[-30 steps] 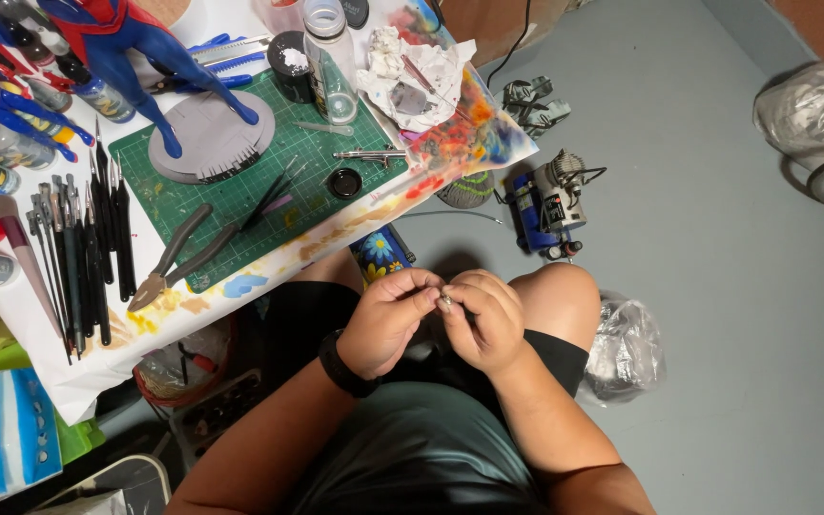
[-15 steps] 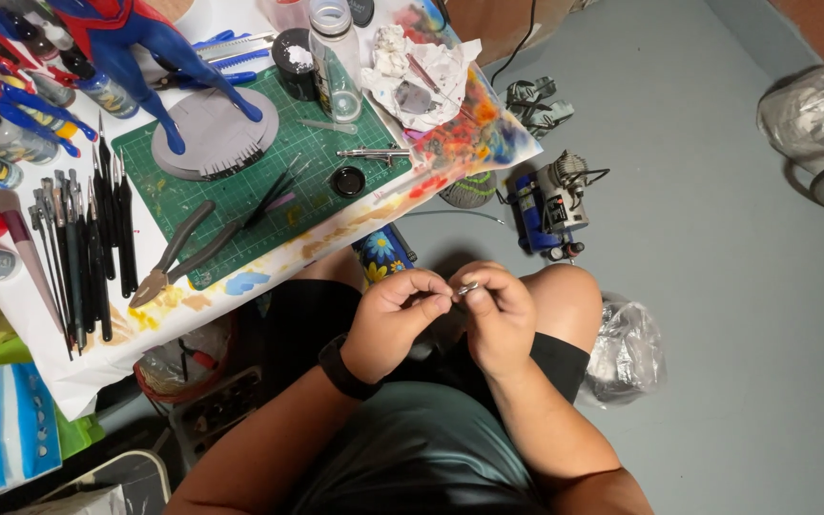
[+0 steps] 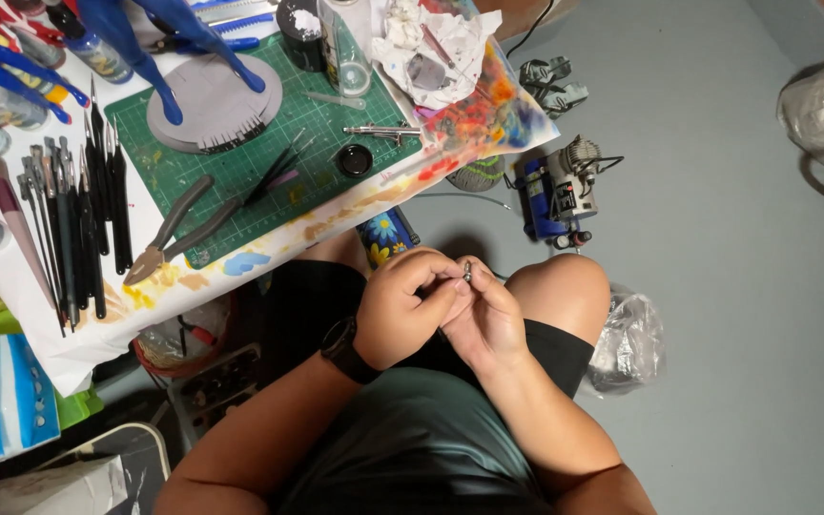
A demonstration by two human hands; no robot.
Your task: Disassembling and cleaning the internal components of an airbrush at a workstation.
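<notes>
Over my lap, my left hand (image 3: 404, 305) and my right hand (image 3: 488, 319) are pressed together around a tiny dark metal part (image 3: 467, 273). The fingertips of both hands pinch it, and most of it is hidden. A black watch (image 3: 347, 349) sits on my left wrist. The table edge with the green cutting mat (image 3: 283, 181) lies ahead of my hands, a short way off.
On the mat stand a grey round base (image 3: 216, 100) with blue figure legs, pliers (image 3: 178, 229), an airbrush (image 3: 383, 131) and a small black cap (image 3: 353, 159). Brushes and tools (image 3: 73, 219) line the left. A blue compressor (image 3: 555, 195) and plastic bags (image 3: 627, 343) sit on the floor.
My hands have shifted slightly and turned the small part between the fingertips. The view has tilted a little, otherwise the table is as before.
</notes>
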